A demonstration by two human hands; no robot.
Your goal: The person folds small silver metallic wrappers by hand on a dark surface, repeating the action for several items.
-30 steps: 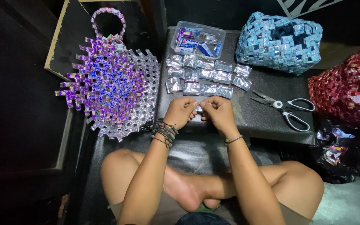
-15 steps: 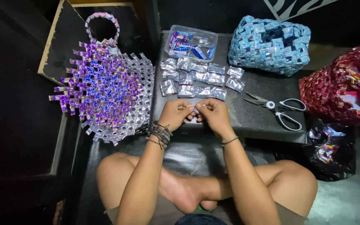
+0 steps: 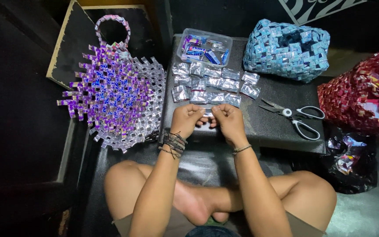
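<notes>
My left hand [image 3: 188, 119] and my right hand [image 3: 226, 119] meet over the near edge of a dark board [image 3: 277, 127], fingers pinched together on one small silver folded wrapper piece [image 3: 207, 112]. Just beyond them lie several flat silver wrapper pieces [image 3: 211, 83] in rows. A clear plastic tub [image 3: 204, 47] of coloured wrappers stands behind those. Scissors [image 3: 294, 117] with white handles lie on the board to the right of my right hand. I sit cross-legged, with beaded bracelets on my left wrist.
A half-woven purple and silver basket [image 3: 112, 94] with a loop handle lies at the left. A woven blue bag [image 3: 288, 48] sits at the back right, a woven red one [image 3: 362, 98] at the far right. A black bag of wrapper scraps [image 3: 349, 160] rests below it.
My hands have stayed together on the small silver piece, with the fingers shifting slightly. The view has drifted a little; nothing else has moved.
</notes>
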